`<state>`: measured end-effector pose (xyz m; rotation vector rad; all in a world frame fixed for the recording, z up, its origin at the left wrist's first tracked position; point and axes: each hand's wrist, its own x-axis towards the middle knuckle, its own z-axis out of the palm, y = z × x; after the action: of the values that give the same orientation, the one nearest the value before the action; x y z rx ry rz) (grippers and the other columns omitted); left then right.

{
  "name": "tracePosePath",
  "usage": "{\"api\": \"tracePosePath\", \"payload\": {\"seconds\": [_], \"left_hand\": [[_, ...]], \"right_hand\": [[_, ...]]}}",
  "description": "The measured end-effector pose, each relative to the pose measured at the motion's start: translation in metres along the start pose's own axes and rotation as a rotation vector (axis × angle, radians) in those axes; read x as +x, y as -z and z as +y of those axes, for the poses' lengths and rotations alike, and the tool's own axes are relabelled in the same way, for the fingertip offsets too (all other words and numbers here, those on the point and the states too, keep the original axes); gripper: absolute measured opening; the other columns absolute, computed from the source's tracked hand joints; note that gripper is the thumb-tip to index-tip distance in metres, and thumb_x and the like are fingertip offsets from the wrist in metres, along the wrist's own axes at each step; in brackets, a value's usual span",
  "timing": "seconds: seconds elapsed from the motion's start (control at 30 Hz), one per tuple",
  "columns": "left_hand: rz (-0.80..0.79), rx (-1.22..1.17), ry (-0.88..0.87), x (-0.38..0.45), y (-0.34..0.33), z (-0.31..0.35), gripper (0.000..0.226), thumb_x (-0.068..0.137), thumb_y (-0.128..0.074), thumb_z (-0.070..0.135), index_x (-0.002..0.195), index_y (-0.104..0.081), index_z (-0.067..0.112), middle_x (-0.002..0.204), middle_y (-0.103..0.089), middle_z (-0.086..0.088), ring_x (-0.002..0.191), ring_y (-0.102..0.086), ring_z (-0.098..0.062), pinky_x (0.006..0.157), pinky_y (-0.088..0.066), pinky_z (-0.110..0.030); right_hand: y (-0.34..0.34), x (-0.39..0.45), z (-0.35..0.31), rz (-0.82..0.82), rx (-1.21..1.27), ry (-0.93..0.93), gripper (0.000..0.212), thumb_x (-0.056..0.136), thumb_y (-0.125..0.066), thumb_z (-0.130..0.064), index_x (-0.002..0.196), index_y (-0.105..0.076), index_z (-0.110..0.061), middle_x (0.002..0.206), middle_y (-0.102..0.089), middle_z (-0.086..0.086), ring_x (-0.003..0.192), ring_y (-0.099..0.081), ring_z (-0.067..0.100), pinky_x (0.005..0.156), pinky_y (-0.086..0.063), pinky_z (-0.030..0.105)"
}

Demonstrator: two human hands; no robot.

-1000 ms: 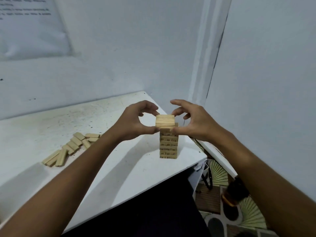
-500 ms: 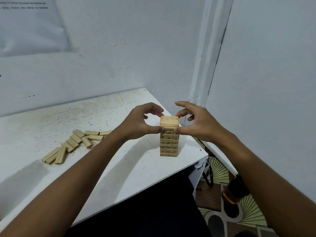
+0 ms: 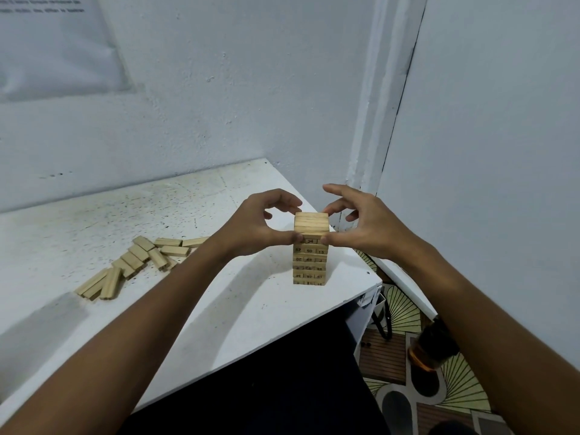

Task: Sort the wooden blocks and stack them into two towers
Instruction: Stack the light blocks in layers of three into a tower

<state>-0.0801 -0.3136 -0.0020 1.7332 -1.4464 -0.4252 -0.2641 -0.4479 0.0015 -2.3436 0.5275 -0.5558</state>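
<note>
- A tower of wooden blocks [image 3: 310, 249] stands upright near the right corner of the white table [image 3: 219, 309].
- The left hand [image 3: 260, 227] pinches the tower's upper layers from the 9 o'clock side, thumb on the front face.
- The right hand [image 3: 364, 227] pinches the same layers from 3 o'clock.
- Loose blocks [image 3: 138, 262] lie scattered flat at 9 o'clock, well apart from the tower.
</note>
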Motion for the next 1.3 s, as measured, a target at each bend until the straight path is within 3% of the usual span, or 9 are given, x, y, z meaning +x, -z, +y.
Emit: {"api": "tracePosePath", "payload": {"seconds": [0.17, 0.33, 0.43, 0.6, 0.83, 1.2, 1.3], "left_hand": [[0.005, -0.002, 0.005, -0.002, 0.0, -0.001, 0.069, 0.056, -0.081, 0.049, 0.119, -0.059, 0.032, 0.115, -0.065, 0.019, 0.111, -0.056, 0.0, 0.091, -0.048, -0.031], [-0.052, -0.025, 0.047, -0.003, -0.004, -0.003, 0.087, 0.056, -0.084, 0.046, 0.134, -0.047, 0.034, 0.124, -0.062, 0.013, 0.119, -0.052, -0.003, 0.092, -0.045, -0.027], [-0.066, -0.049, 0.067, -0.002, -0.009, -0.004, 0.093, 0.057, -0.084, 0.041, 0.139, -0.042, 0.031, 0.126, -0.062, 0.008, 0.122, -0.052, -0.007, 0.095, -0.044, -0.027], [-0.066, -0.079, 0.079, -0.001, -0.012, -0.003, 0.095, 0.055, -0.083, 0.038, 0.14, -0.041, 0.028, 0.126, -0.061, 0.002, 0.121, -0.053, -0.009, 0.098, -0.043, -0.028], [-0.052, -0.093, 0.087, 0.0, -0.016, -0.002, 0.092, 0.056, -0.082, 0.038, 0.139, -0.045, 0.023, 0.123, -0.063, 0.0, 0.119, -0.055, -0.012, 0.098, -0.044, -0.029], [-0.058, -0.1, 0.107, 0.0, -0.014, -0.003, 0.09, 0.056, -0.083, 0.038, 0.138, -0.048, 0.023, 0.12, -0.065, 0.005, 0.118, -0.056, -0.009, 0.096, -0.045, -0.026], [-0.065, -0.104, 0.094, -0.001, -0.013, -0.003, 0.09, 0.057, -0.084, 0.037, 0.138, -0.047, 0.025, 0.124, -0.064, 0.006, 0.119, -0.055, -0.005, 0.094, -0.045, -0.026]], "right_hand": [[0.002, -0.003, 0.001, -0.006, 0.009, 0.003, 0.092, 0.071, -0.085, -0.029, 0.147, -0.034, -0.031, 0.122, -0.059, -0.009, 0.113, -0.052, 0.01, 0.089, -0.046, 0.027], [-0.001, -0.006, 0.001, -0.038, 0.075, -0.021, 0.102, 0.069, -0.087, -0.026, 0.149, -0.025, -0.037, 0.129, -0.054, -0.008, 0.116, -0.049, 0.008, 0.09, -0.044, 0.022], [-0.005, -0.008, -0.001, -0.059, 0.121, -0.049, 0.105, 0.071, -0.085, -0.022, 0.15, -0.019, -0.039, 0.129, -0.056, -0.005, 0.115, -0.05, 0.01, 0.096, -0.044, 0.028], [-0.01, -0.007, -0.002, -0.06, 0.16, -0.067, 0.107, 0.072, -0.085, -0.016, 0.151, -0.015, -0.037, 0.115, -0.057, -0.008, 0.103, -0.054, 0.008, 0.092, -0.044, 0.027], [-0.011, -0.008, 0.0, -0.044, 0.189, -0.076, 0.105, 0.073, -0.083, -0.015, 0.152, -0.017, -0.036, 0.109, -0.06, -0.012, 0.092, -0.054, -0.002, 0.078, -0.041, 0.014], [-0.012, -0.006, 0.005, -0.041, 0.191, -0.078, 0.105, 0.072, -0.084, -0.017, 0.151, -0.018, -0.037, 0.107, -0.06, -0.02, 0.099, -0.056, -0.004, 0.082, -0.042, 0.016], [-0.012, -0.006, 0.006, -0.04, 0.198, -0.077, 0.106, 0.071, -0.085, -0.018, 0.151, -0.018, -0.037, 0.115, -0.061, -0.013, 0.109, -0.056, 0.005, 0.087, -0.042, 0.022]]}}
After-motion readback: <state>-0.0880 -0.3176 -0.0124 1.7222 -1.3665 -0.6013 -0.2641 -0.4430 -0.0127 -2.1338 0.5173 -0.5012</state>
